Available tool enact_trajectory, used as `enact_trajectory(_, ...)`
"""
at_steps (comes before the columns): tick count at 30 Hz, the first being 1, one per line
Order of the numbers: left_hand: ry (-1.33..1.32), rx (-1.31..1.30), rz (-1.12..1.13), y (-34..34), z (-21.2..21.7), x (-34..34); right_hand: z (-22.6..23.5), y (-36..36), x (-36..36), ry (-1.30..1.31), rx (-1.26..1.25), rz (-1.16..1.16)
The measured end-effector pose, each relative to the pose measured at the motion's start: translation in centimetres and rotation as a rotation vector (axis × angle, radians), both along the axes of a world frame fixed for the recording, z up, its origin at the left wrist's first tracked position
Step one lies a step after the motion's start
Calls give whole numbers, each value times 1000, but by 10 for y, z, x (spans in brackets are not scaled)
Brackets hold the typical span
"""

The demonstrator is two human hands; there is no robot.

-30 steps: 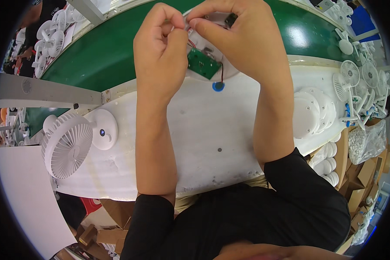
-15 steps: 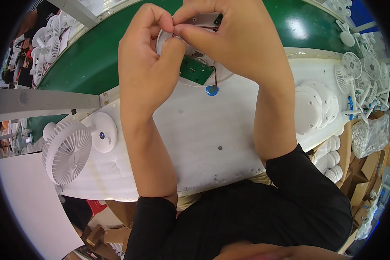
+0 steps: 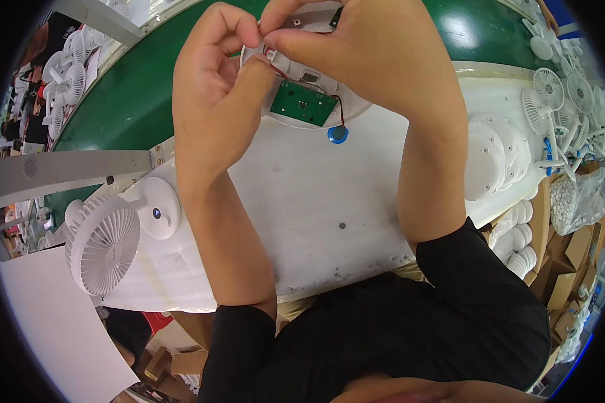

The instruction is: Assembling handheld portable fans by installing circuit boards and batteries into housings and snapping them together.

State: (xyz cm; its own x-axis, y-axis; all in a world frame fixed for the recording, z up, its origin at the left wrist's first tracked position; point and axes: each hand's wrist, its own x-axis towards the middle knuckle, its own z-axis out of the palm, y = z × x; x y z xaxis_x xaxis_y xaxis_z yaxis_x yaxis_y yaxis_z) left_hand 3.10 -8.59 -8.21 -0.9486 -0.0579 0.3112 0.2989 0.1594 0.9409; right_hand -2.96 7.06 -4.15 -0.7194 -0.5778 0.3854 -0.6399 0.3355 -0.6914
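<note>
Hands: left hand (image 3: 212, 101) and right hand (image 3: 376, 57) both pinching wires above green circuit board (image 3: 302, 105).

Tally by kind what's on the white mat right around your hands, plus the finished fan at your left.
White round fan base, held in both hands: 1
Green circuit board: 1
Blue disc on the wire: 1
Assembled white desk fan: 1
Total: 4
</note>
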Motion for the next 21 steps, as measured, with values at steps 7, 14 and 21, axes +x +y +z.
enact_trajectory(7,-14,123,-56,7,-1,1,-11,5,-4,164,-92,-23)
enact_trajectory(14,34,182,-70,10,10,9,23,5,12,-148,57,-106)
enact_trajectory(21,-11,293,-60,4,13,10,18,-3,1,-45,28,-11)
